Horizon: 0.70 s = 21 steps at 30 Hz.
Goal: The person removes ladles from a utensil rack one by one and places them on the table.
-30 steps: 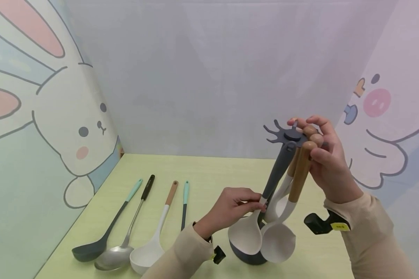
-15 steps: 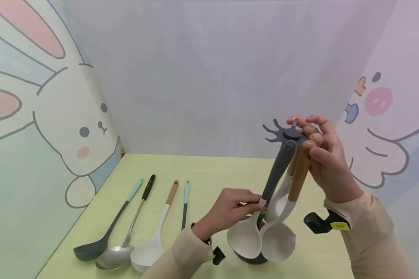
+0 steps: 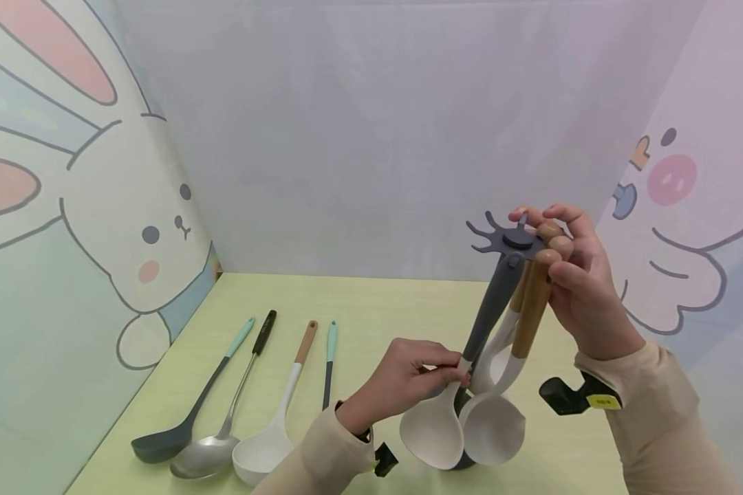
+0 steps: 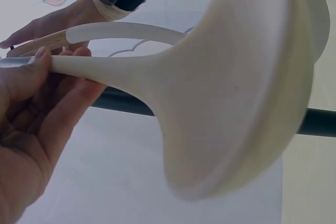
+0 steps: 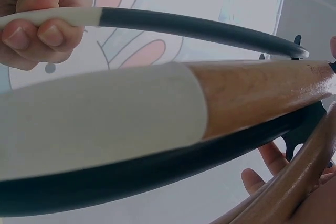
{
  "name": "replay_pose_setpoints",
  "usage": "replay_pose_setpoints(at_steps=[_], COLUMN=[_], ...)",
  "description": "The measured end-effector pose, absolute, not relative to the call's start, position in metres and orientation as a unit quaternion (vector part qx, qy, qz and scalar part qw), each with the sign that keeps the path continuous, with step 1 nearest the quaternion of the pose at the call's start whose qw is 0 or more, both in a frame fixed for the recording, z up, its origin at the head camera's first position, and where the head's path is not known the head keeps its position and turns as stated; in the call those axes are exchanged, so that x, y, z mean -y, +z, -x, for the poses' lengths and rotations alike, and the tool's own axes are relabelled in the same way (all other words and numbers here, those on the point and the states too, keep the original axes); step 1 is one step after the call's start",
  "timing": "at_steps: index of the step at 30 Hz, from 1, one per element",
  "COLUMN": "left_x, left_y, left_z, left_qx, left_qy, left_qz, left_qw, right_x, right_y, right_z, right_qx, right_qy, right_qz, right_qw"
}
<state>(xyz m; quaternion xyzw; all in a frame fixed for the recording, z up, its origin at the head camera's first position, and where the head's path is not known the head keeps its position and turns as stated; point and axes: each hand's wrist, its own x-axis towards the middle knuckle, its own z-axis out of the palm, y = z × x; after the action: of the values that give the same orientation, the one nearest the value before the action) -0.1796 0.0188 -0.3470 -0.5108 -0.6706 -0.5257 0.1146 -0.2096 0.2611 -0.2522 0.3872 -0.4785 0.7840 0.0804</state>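
White Ladle (image 3: pixel 432 436) Beside Dark Rack (image 3: pixel 501 240)

Left hand (image 3: pixel 402 378) pinches its neck; right hand (image 3: pixel 585 289) curls around wooden handles (image 3: pixel 530 313). Lettering on a black handle (image 3: pixel 263 333) and yellow wrist label (image 3: pixel 603 401) is illegible; cartoon walls (image 3: pixel 114 240) flank the pale tabletop (image 3: pixel 384 309)

One ladle (image 3: pixel 433 433) has a white bowl and a dark grey handle. Another white ladle (image 3: pixel 494 432) has a shiny brown handle. The rack (image 3: pixel 517 239) is dark grey. On the pale yellow-green tabletop (image 3: pixel 384 309) are a dark grey ladle (image 3: pixel 164 445) with a mint green handle, a silver spoon (image 3: pixel 204 459) with a black handle, a white ladle (image 3: pixel 261 455) with a brown handle, and a dark grey and mint green utensil (image 3: pixel 329 368). The sleeves (image 3: pixel 647 395) are beige. The bunny picture (image 3: pixel 126 220) has pink ears and grey lines.
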Motion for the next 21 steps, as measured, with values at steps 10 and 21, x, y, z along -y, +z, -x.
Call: replay_pose_setpoints(at_steps=[10,21], left_x=[-0.0131,-0.0092], left_y=[-0.3467,-0.3444], left_z=[0.1766,0.1724], left_qx=[0.67,0.673], left_qy=[-0.515,-0.523], left_qz=[0.522,0.514], left_qw=[0.117,0.102], right_x=[-0.2606,-0.2607], right_y=[-0.2521,-0.2523], right_z=[0.2099,0.2108], right_qx=[0.481,0.472], right_qy=[0.784,0.788], right_qz=[-0.384,-0.388], right_qw=[0.082,0.079])
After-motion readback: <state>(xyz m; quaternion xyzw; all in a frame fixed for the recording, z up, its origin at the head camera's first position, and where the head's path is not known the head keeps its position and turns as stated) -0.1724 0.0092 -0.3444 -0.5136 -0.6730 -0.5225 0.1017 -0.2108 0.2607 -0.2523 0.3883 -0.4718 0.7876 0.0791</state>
